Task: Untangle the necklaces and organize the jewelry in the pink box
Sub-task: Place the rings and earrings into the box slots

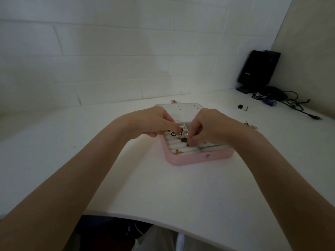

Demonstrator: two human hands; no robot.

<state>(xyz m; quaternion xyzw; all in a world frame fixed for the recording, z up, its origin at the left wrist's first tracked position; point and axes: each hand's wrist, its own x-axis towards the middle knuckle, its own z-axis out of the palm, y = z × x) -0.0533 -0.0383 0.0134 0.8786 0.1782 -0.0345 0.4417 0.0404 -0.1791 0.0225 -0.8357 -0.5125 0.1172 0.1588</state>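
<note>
Head view: white table (54,160), pink box (190,159) lying open near mid-table, perforated lid panel (183,111) flat behind. Left hand (154,124) over tray, fingers curled, fingertips down among round black charms (174,134). Right hand (206,127) curled, fingertips pinched at a small dark pendant (184,140); hold on chain too fine to confirm. Small gold piece (177,152) in front slot.

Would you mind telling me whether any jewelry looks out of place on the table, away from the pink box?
Yes. A small pale jewelry cluster lies loose on the white table, right of the pink box, and a small black piece sits farther back near the cables. Both hands, left hand and right hand, work inside the box.
</note>
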